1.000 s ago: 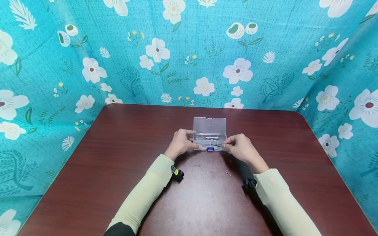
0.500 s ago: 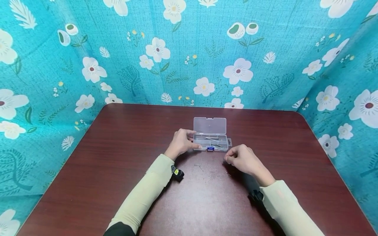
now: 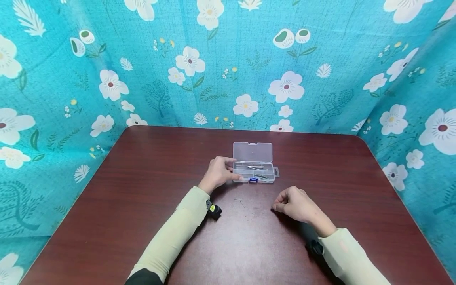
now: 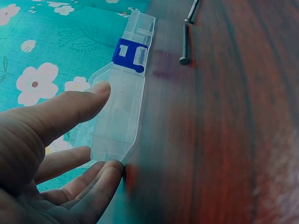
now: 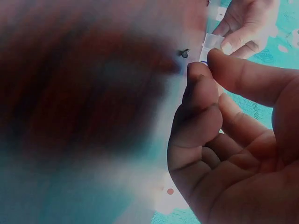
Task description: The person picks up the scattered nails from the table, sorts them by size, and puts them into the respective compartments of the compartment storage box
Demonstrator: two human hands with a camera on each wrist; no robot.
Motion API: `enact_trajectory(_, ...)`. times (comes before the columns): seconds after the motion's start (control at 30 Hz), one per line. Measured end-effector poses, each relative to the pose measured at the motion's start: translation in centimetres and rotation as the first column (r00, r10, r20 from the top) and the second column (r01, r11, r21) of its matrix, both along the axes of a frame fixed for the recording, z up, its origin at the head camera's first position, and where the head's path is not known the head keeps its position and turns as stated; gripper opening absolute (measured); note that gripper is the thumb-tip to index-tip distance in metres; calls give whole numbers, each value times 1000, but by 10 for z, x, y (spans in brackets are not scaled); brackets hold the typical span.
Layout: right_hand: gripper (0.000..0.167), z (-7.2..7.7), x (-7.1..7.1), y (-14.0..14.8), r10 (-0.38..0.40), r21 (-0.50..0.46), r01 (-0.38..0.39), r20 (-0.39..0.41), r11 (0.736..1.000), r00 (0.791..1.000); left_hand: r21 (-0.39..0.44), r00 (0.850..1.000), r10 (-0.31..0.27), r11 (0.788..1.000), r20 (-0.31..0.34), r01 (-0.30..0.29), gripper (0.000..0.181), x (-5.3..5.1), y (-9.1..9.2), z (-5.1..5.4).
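A clear plastic compartment box (image 3: 242, 172) stands with its lid (image 3: 252, 152) raised at the back; several thin metal nails (image 3: 255, 167) lie inside. My left hand (image 3: 219, 173) holds its left end, thumb on the front wall and fingers at the end, as the left wrist view also shows. A blue latch (image 4: 130, 54) sits on the box front. My right hand (image 3: 293, 202) is low at the table, right of centre, thumb and forefinger tips close together. Whether a nail is between them is hidden. Two loose nails (image 4: 186, 44) lie in front of the box.
The dark red-brown table (image 3: 171, 158) reaches back to a turquoise flowered cloth (image 3: 228, 71). A hanging tab (image 3: 276, 172) juts from the right end of the box. Black wrist cameras (image 3: 213, 209) sit on both wrists.
My right hand has left the box's right end and moved down toward the near side, over the spot where a small nail lay. That nail is now hidden. My left hand stays on the box.
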State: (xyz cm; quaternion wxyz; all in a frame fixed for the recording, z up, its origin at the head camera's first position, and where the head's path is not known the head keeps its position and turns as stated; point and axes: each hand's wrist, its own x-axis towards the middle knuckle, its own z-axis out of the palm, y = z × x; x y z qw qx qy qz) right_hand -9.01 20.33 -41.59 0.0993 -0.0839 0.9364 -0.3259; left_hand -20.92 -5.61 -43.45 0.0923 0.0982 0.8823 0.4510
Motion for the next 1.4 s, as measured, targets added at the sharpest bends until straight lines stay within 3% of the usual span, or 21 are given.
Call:
enact_trajectory(0.53, 24, 0, 7, -6, 54, 124, -55, 11, 991, 998, -20, 1000, 15, 1000, 3, -15, 67, 0, 0, 1)
enact_trajectory(0.83, 49, 2, 11, -12, 153, 203, -150, 2, 968, 988, -11, 1000, 1, 1000, -13, -2, 67, 0, -1, 0)
enact_trajectory(0.97, 47, 4, 9, -11, 151, 169, -146, -20, 975, 988, -17, 1000, -3, 1000, -16, 3, 68, -1, -1, -2)
enact_trajectory(1.2, 20, 6, 0, -9, 83, 49, -81, -37, 995, 996, -12, 1000, -3, 1000, -8, 3, 69, -1, -1, -1)
enact_trajectory(1.4, 13, 8, -13, -8, 69, -20, -70, -54, 997, 996, -10, 1000, -4, 1000, -11, 4, 68, -1, -1, 0)
